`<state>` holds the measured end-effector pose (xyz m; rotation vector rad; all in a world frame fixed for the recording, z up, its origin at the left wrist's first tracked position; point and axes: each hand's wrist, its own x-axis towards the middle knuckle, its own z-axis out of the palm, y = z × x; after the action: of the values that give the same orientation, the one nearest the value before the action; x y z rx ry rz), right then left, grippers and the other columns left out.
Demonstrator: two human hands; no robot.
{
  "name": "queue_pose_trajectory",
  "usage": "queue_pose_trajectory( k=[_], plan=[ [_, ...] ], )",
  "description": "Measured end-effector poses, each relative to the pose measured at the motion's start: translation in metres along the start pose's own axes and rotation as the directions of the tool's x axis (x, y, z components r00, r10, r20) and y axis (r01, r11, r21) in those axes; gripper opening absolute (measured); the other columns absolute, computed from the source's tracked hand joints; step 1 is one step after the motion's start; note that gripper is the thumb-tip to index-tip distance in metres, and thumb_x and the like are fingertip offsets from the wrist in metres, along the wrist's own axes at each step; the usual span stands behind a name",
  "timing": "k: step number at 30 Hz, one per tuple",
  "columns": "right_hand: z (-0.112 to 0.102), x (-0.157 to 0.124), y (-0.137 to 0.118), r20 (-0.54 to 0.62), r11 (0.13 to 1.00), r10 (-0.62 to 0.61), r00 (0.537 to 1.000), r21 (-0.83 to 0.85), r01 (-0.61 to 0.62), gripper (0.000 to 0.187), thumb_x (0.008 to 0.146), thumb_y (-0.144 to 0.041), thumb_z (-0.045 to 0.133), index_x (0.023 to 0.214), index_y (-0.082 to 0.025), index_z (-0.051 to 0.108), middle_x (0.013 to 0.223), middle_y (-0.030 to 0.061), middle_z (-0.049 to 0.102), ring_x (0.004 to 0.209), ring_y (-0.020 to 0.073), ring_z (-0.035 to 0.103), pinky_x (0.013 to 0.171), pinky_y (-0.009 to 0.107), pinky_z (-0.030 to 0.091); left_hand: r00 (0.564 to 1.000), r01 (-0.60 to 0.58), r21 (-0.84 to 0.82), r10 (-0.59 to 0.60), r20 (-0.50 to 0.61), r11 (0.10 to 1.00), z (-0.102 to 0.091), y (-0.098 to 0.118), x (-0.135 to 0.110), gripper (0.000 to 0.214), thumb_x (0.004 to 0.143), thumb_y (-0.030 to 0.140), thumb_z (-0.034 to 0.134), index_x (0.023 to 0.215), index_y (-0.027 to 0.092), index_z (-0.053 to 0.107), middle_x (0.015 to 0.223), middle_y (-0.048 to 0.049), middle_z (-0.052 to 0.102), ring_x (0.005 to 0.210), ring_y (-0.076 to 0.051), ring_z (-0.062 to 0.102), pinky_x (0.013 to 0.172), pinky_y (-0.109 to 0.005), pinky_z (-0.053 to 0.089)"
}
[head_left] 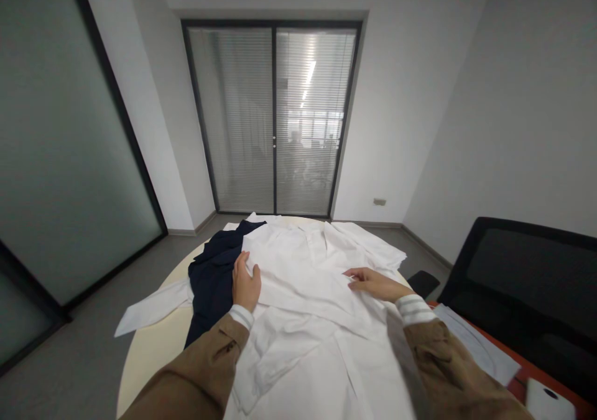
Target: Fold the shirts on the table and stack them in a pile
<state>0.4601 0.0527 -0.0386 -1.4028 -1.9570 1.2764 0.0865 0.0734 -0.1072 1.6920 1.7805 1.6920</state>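
A white shirt [298, 289] lies spread and partly folded in front of me, with wrinkles across it. My left hand [246, 283] rests at the shirt's left edge, beside a crumpled navy garment [212, 277]. Its thumb stands apart from the fingers, which lie along the cloth. On the other side, my right hand [375, 283] pinches the shirt's fabric between thumb and fingertips. More white cloth [321, 370] lies nearer to me, and how many garments make up the pile is hard to tell. A white sleeve [153, 305] sticks out past the table's left edge.
Everything lies on a round cream table [158, 339]. To the right stands a black mesh chair [522, 277], with papers [476, 342] and a white device [548, 401] on an orange surface [513, 386]. Glass panels with blinds [275, 121] close off the back.
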Motion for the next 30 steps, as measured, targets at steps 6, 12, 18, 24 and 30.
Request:
queue_pose_trajectory(
  k=[6, 12, 18, 24, 30],
  plan=[
    [-0.044, -0.043, 0.008, -0.199, 0.967, 0.056, 0.978, 0.254, -0.004, 0.043, 0.076, -0.036, 0.057, 0.115, -0.021, 0.066, 0.107, 0.0091, 0.073, 0.094, 0.0272, 0.069, 0.083, 0.039, 0.056, 0.995, 0.061, -0.110, -0.051, 0.091, 0.992, 0.001, -0.001, -0.002, 0.041, 0.095, 0.027, 0.044, 0.135, 0.017, 0.048, 0.138, -0.0149, 0.053, 0.125, -0.024, 0.055, 0.107, -0.039, 0.043],
    [-0.062, -0.060, 0.042, -0.098, 0.947, 0.309, 0.946, -0.063, -0.316, 0.028, 0.068, -0.033, 0.062, 0.092, -0.020, 0.070, 0.096, 0.0062, 0.074, 0.094, 0.0254, 0.068, 0.083, 0.031, 0.054, 0.966, 0.024, -0.038, -0.013, 0.257, 0.999, 0.008, -0.005, -0.008, 0.046, 0.086, 0.011, 0.047, 0.131, 0.017, 0.054, 0.131, -0.0123, 0.061, 0.120, -0.024, 0.058, 0.105, -0.039, 0.045],
    [-0.059, -0.031, 0.036, -0.099, 0.871, 0.292, 0.951, -0.384, -0.307, 0.024, 0.074, -0.034, 0.066, 0.091, -0.018, 0.071, 0.092, 0.0078, 0.073, 0.087, 0.0228, 0.067, 0.076, 0.029, 0.051, 0.937, -0.097, 0.084, 0.063, 0.344, 0.992, 0.012, -0.020, -0.011, 0.074, 0.074, 0.001, 0.050, 0.146, 0.017, 0.043, 0.146, -0.0139, 0.049, 0.136, -0.028, 0.045, 0.115, -0.041, 0.035],
    [-0.029, 0.023, 0.012, -0.179, 0.829, 0.126, 0.976, -0.522, -0.203, 0.030, 0.086, -0.033, 0.059, 0.109, -0.015, 0.068, 0.102, 0.0121, 0.072, 0.088, 0.0226, 0.067, 0.078, 0.031, 0.049, 0.946, -0.075, 0.133, 0.029, 0.321, 0.988, 0.015, -0.027, -0.004, 0.054, 0.089, 0.014, 0.049, 0.143, 0.012, 0.049, 0.140, -0.0184, 0.055, 0.129, -0.030, 0.052, 0.108, -0.043, 0.042],
    [0.022, 0.069, -0.003, -0.164, 0.837, -0.002, 0.986, -0.540, -0.088, 0.033, 0.091, -0.041, 0.054, 0.104, -0.017, 0.071, 0.100, 0.0110, 0.072, 0.089, 0.0227, 0.064, 0.080, 0.032, 0.045, 0.955, -0.080, 0.097, 0.048, 0.293, 0.992, 0.012, -0.024, -0.001, 0.039, 0.088, 0.014, 0.054, 0.126, 0.014, 0.063, 0.128, -0.0158, 0.065, 0.118, -0.027, 0.060, 0.103, -0.040, 0.046]
  ],
)
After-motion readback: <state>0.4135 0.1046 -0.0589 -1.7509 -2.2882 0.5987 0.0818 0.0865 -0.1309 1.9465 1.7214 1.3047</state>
